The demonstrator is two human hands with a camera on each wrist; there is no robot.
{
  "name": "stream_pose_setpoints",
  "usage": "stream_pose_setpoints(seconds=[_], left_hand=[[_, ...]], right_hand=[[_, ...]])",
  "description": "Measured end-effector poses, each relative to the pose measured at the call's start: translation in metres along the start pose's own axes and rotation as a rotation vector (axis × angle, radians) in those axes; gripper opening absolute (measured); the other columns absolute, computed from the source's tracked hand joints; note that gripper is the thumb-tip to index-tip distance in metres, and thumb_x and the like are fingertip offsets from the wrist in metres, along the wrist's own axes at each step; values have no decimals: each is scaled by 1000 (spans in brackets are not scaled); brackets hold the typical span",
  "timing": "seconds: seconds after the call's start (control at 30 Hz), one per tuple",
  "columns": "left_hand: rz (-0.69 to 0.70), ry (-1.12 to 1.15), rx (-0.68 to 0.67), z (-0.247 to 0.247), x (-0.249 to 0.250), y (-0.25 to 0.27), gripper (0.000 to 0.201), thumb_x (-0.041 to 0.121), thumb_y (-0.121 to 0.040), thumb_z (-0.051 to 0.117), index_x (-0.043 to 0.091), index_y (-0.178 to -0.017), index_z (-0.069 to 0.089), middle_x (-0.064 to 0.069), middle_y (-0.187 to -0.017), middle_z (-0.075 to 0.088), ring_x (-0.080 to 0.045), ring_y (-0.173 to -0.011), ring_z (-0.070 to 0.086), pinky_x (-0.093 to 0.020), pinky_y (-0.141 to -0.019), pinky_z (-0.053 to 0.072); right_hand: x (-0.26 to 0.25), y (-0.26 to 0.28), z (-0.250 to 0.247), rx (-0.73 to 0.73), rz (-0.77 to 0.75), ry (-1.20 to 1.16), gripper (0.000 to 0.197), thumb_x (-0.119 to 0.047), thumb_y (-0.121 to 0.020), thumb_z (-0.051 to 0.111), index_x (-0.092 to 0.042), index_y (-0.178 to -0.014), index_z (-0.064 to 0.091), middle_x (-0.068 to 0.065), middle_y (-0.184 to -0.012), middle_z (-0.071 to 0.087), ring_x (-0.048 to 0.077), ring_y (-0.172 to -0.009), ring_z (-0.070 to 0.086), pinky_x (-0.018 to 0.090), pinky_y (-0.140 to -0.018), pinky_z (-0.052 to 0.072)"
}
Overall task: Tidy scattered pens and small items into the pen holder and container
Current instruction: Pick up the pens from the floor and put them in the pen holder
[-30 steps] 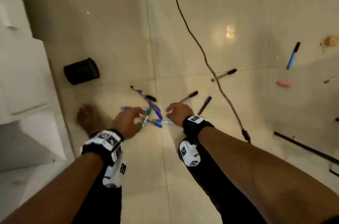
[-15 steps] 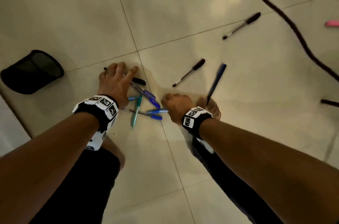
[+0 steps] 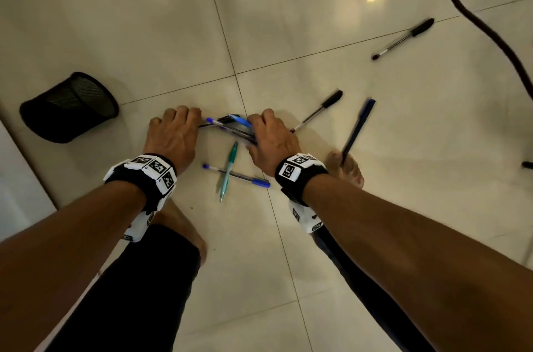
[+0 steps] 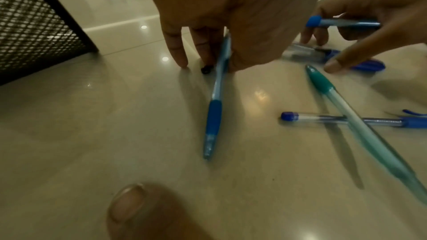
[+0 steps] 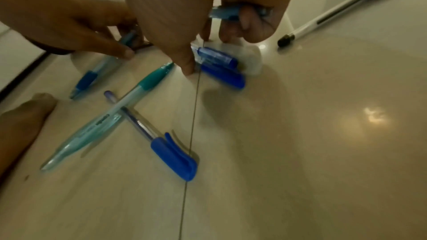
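Several blue pens (image 3: 227, 125) lie bunched on the floor tiles between my two hands. My left hand (image 3: 176, 126) reaches down with its fingertips at the floor and pinches the top end of a blue-grip pen (image 4: 215, 109), whose tip still rests on the tile. My right hand (image 3: 269, 135) has its fingers curled round a light blue pen (image 5: 227, 12), thumb down beside two blue-capped pens (image 5: 219, 63). Nearer me a teal pen (image 3: 228, 171) lies across a clear blue-capped pen (image 3: 245, 177). The black mesh pen holder (image 3: 69, 106) lies on its side at the left.
Two black-capped pens (image 3: 318, 109) (image 3: 403, 38) and a dark blue pen (image 3: 357, 129) lie to the right. A thick cable (image 3: 473, 17) runs down the upper right. My bare feet (image 3: 346, 170) stand close to the pens, and a white cabinet edge (image 3: 11, 178) is at the left.
The view has dropped closer to the floor. Both hands have moved forward onto the blue pens; the right hand has taken hold of a light blue pen.
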State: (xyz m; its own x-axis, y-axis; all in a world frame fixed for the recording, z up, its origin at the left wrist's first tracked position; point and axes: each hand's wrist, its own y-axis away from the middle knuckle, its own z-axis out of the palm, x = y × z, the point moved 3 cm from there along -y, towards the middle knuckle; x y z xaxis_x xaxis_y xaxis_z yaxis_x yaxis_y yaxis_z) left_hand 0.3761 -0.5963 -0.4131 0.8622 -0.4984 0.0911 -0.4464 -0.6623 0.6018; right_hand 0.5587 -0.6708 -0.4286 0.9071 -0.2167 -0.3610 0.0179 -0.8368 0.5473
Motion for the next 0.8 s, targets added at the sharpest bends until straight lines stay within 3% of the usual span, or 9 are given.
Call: stream_pose_setpoints(seconds=[0.1,0.2,0.3,0.37,0.47,0.57,0.63,0.7,0.8], left_hand=[[-18,44,-39,3,-5,2,30,-2,-78,51,3,-107,52,-20,-99,54,-41,-86,53,-46,-62,42],[-18,118,-21,6,-6,4,35,-6,-73,51,-2,-107,52,-25,-100,51,-44,-85,51,-48,-59,45],[-29,227,56,3,-2,4,38,1,-74,39,-5,-108,53,-27,-96,52,-45,-79,51,-48,-60,43],[-29,343,127,-3,2,4,42,-2,-76,36,-7,-114,52,-29,-100,50,-46,-78,51,-51,-64,44],[-45,497,188,-16,7,5,47,-15,-79,45,-7,-125,46,-30,-111,46,-46,-74,52,-52,-68,46],[-58,583,228,-27,14,4,46,-13,-83,42,-4,-128,44,-27,-117,44,-46,-77,52,-51,-69,46],[-76,635,248,-34,17,0,40,-8,-88,40,-3,-127,45,-25,-118,45,-44,-81,52,-48,-73,46],[-164,714,257,-39,18,-7,31,2,-93,40,1,-122,48,-19,-115,49,-34,-86,51,-40,-77,41],[-261,806,229,-39,21,-16,17,13,-97,40,5,-107,51,-12,-90,56,-29,-81,51,-36,-73,38]], right_hand=[[-6,-8,-2,-34,-15,86,26,-27,-93,51,-15,-116,52,5,-112,56,25,-100,53,34,-69,39],[-3,-10,-9,-85,-28,68,28,-29,-91,50,-14,-114,52,6,-108,60,26,-98,54,34,-71,38],[7,-7,-23,-60,9,-8,27,-33,-88,49,-14,-107,55,8,-92,63,29,-86,57,31,-65,34],[17,-5,-34,24,102,-117,26,-34,-90,47,-15,-104,56,7,-81,63,30,-76,58,31,-61,36],[44,1,-54,180,302,-292,26,-35,-93,42,-17,-106,55,8,-79,65,33,-74,59,35,-61,43],[80,6,-71,324,521,-434,22,-28,-97,44,-11,-106,53,13,-85,64,34,-78,59,35,-63,38],[100,8,-75,385,677,-556,20,-27,-98,42,-10,-107,49,7,-79,56,35,-77,55,33,-64,36],[110,5,-72,397,804,-660,21,-27,-99,40,-11,-112,44,2,-78,52,34,-77,55,35,-67,42],[108,-6,-59,338,883,-749,30,-34,-98,43,-14,-119,39,12,-98,63,38,-87,62,45,-81,52]])
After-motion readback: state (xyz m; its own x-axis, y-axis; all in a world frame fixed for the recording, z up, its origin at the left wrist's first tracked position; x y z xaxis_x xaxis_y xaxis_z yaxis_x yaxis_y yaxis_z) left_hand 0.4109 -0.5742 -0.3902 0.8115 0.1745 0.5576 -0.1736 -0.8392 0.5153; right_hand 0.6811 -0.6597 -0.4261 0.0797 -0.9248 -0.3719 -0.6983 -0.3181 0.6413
